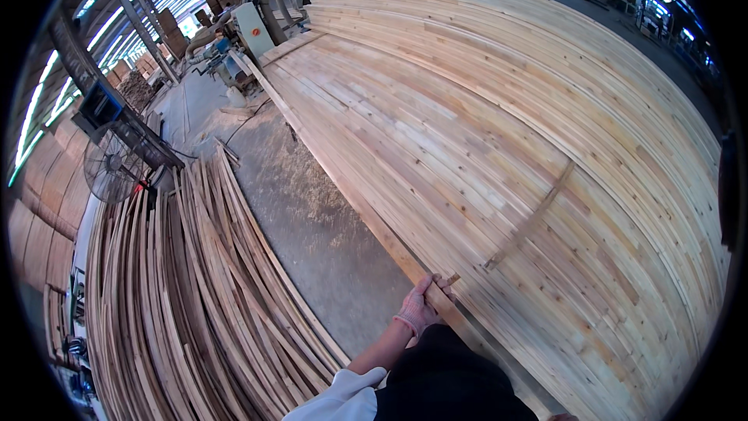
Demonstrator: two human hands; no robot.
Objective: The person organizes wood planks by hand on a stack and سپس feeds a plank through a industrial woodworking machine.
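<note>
1. Stack (499, 101): pale wood, filling the centre and right of the frame.
2. Strips (187, 304): piled lengthwise at lower left.
3. Board (399, 249): along the stack's left side. Probably stiff, slightly springy over its length, dry, hardly fragile, more awkward than heavy; two well-spaced holds across its narrow width should suit. Its long axis runs diagonally, far end pointing upper left, near end lower right.
4. Left hand (421, 310): lower centre, fingers wrapped around the board.
5. Right hand (562, 417): a sliver at the bottom edge; I cannot tell its grip.
</note>
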